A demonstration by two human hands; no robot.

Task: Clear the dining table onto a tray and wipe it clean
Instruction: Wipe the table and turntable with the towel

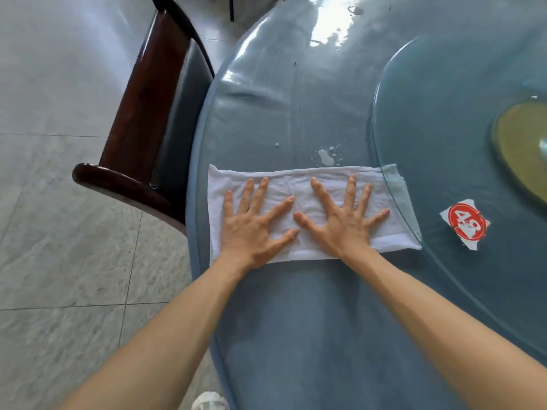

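A white folded cloth [302, 184] lies flat across the round table [296, 321], which has a blue covering under clear plastic. My left hand [254, 226] presses on the cloth's left half with fingers spread straight. Beside it, my right hand [343, 217] presses the right half the same way. The cloth's right end reaches under the edge of the glass turntable [429, 99]. Just beyond the cloth's far edge sit a small whitish spill and droplets [327, 156].
A dark wooden chair [154, 113] with a black seat stands against the table's left edge. A red round label with white digits [466, 221] is on the turntable. More wet marks [355, 10] lie at the far side. Grey floor tiles [59, 202] spread to the left.
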